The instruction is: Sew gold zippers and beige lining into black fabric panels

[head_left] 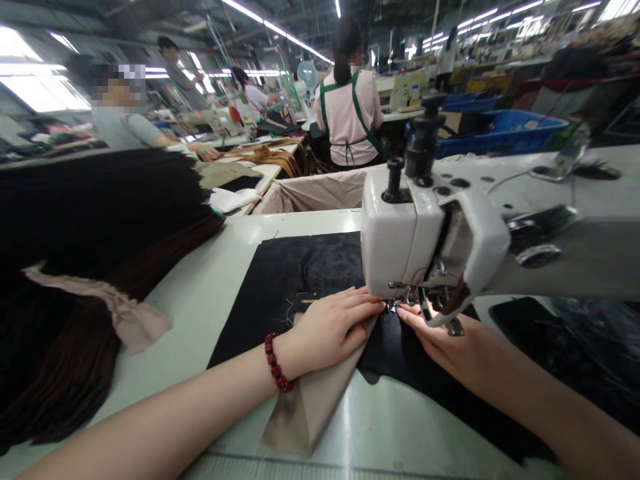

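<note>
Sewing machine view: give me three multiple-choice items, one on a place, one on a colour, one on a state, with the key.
1. Where is the right hand?
A) In a blue bin
B) At the foot of the sewing machine
C) On the left forearm

2. What colour is the bracelet?
A) Red
B) Green
C) White

3. How is the left hand lying?
A) Clenched in a fist
B) Raised in the air
C) Flat on the black fabric

1: B, its fingertips reach in under the machine head.
2: A, its beads show red.
3: C, the palm is down with the fingers spread.

Stacked fabric [75,220] lies left of the sewing machine [395,233].
</note>
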Available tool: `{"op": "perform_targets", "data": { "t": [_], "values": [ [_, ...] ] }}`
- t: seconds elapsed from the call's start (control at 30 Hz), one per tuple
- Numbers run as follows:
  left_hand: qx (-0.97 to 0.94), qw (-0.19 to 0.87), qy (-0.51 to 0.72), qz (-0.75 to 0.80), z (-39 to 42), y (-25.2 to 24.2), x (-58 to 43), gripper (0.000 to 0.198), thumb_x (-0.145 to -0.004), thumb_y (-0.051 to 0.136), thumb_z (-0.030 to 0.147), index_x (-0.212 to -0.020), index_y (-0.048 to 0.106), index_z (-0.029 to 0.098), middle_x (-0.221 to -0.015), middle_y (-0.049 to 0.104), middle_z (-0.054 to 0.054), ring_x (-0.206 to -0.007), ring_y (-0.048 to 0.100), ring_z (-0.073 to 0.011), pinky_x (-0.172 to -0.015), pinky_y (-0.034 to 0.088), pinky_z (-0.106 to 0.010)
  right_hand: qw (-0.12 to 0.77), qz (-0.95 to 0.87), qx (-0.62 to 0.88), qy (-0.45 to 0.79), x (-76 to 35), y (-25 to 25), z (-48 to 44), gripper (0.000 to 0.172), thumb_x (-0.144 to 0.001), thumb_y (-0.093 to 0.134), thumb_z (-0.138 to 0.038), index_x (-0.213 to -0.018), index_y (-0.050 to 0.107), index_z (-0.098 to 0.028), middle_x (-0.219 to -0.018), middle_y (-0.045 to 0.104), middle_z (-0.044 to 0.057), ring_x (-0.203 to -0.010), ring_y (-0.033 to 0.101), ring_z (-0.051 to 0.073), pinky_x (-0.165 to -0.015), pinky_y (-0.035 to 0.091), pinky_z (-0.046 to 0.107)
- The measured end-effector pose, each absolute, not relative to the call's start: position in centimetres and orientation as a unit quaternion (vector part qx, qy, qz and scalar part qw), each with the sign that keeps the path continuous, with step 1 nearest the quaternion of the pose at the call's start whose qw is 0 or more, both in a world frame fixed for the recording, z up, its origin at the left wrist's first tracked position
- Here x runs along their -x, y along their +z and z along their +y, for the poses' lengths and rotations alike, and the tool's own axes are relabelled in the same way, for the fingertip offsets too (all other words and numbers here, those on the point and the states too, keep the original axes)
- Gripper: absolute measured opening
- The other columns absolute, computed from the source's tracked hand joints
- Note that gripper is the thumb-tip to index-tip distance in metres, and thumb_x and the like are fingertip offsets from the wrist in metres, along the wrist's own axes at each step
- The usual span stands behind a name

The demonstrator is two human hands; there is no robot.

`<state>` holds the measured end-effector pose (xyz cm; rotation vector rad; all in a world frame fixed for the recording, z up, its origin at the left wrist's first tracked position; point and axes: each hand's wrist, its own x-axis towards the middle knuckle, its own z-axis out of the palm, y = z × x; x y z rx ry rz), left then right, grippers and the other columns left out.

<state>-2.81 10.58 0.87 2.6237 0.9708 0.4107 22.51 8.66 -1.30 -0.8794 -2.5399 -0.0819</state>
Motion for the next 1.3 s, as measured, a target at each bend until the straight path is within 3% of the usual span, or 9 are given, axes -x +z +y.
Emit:
{"op": "perform_targets", "data": {
  "t": [0.17,0.23,0.37,0.5,0.63,0.83,1.13,1.3],
  "values": [
    [-0.927,0.186,0.106,0.307,12.1,1.8,4.9,0.046,-0.093,0.043,0.011,-0.136,0.053,0.025,-0.146,0.050,-0.001,-0.139,0.041,-0.0176,-0.120,0.031,-0.038,0.175,-0.909,0.375,-0.056,-23.0,0.6,7.6,0.031,-0.096,0.043,-0.019,-0.117,0.066,-0.018,-0.105,0.072,0.007,-0.089,0.067,0.019,-0.093,0.052,0.037],
    [-0.921,0.175,0.102,0.332,12.8,1.7,6.5,0.044,-0.097,0.041,0.016,-0.138,0.050,0.027,-0.148,0.047,-0.001,-0.143,0.036,-0.0188,-0.122,0.025,-0.042,0.158,-0.902,0.393,-0.083,-24.2,1.2,6.8,0.028,-0.096,0.045,-0.024,-0.111,0.069,-0.019,-0.104,0.072,0.007,-0.094,0.067,0.021,-0.098,0.050,0.043],
    [-0.904,0.150,0.080,0.391,12.5,0.5,9.2,0.044,-0.103,0.036,0.032,-0.147,0.038,0.030,-0.155,0.037,-0.001,-0.146,0.029,-0.0196,-0.122,0.022,-0.045,0.127,-0.882,0.434,-0.134,-28.4,0.9,4.2,0.034,-0.096,0.046,-0.034,-0.123,0.064,-0.023,-0.130,0.064,0.003,-0.119,0.059,0.024,-0.107,0.042,0.048],
    [-0.893,0.097,0.090,0.430,9.7,-0.3,9.3,0.047,-0.103,0.035,0.037,-0.149,0.035,0.028,-0.156,0.035,-0.002,-0.145,0.029,-0.0193,-0.120,0.027,-0.041,0.115,-0.856,0.487,-0.133,-33.2,-0.5,1.2,0.044,-0.096,0.045,-0.041,-0.135,0.054,-0.025,-0.141,0.055,0.001,-0.129,0.051,0.023,-0.116,0.032,0.049],
    [-0.882,0.014,0.082,0.464,6.3,-0.4,7.8,0.048,-0.103,0.035,0.036,-0.148,0.037,0.022,-0.153,0.039,-0.005,-0.143,0.035,-0.0205,-0.118,0.033,-0.041,0.133,-0.840,0.514,-0.114,-35.5,-1.3,-1.5,0.040,-0.096,0.043,-0.038,-0.132,0.056,-0.025,-0.141,0.055,0.001,-0.131,0.048,0.024,-0.118,0.027,0.051],
    [-0.851,-0.100,0.048,0.514,2.6,-0.7,4.7,0.050,-0.099,0.042,0.035,-0.143,0.046,0.012,-0.145,0.048,-0.014,-0.131,0.051,-0.0302,-0.104,0.049,-0.046,0.165,-0.823,0.535,-0.099,-35.5,-1.1,-3.8,0.038,-0.097,0.044,-0.033,-0.131,0.057,-0.022,-0.142,0.054,0.005,-0.132,0.047,0.024,-0.117,0.029,0.051],
    [-0.813,-0.141,0.008,0.564,0.1,-0.7,1.1,0.051,-0.099,0.042,0.034,-0.140,0.049,0.004,-0.140,0.052,-0.022,-0.122,0.058,-0.0368,-0.089,0.055,-0.047,0.118,-0.814,0.555,-0.128,-32.3,0.3,-0.6,0.030,-0.095,0.048,-0.026,-0.119,0.066,-0.022,-0.136,0.059,0.007,-0.127,0.052,0.024,-0.114,0.033,0.048],
    [-0.803,-0.144,-0.009,0.579,-1.8,-0.5,-1.7,0.063,-0.098,0.044,0.044,-0.139,0.048,-0.003,-0.136,0.052,-0.031,-0.115,0.061,-0.0403,-0.077,0.058,-0.045,0.089,-0.793,0.584,-0.148,-30.1,-0.2,0.9,0.029,-0.093,0.049,-0.016,-0.116,0.068,-0.017,-0.128,0.064,0.010,-0.120,0.057,0.024,-0.112,0.034,0.045]
  ]
}}
